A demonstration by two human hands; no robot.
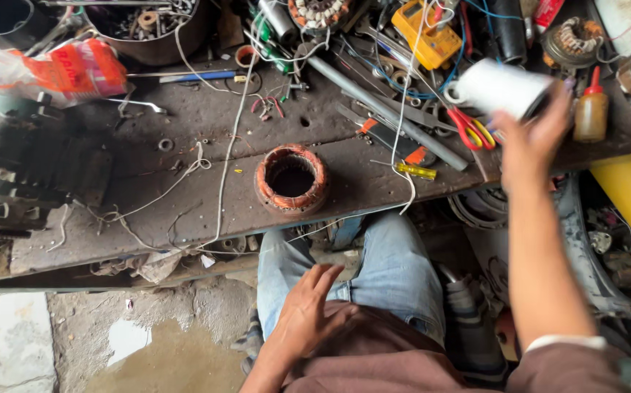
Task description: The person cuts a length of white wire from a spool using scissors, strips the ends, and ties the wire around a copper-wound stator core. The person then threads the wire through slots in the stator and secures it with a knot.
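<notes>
The white roll (pixel 501 87), probably light and firm, is gripped at its right end by the right hand (pixel 530 138) above the cluttered workbench (pixel 184 211), while the left hand (pixel 308 313) rests open on the knee, holding nothing, near a copper-wound stator (pixel 291 179).

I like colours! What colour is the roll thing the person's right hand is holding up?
White. The roll shows best in the head view, a little blurred.

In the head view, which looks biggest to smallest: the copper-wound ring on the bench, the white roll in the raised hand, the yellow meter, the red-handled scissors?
1. White roll, held in the right hand; being raised nearer the camera may enlarge it.
2. Copper-wound ring, close to the roll, so the order is unsure.
3. Yellow meter.
4. Red-handled scissors.
</notes>
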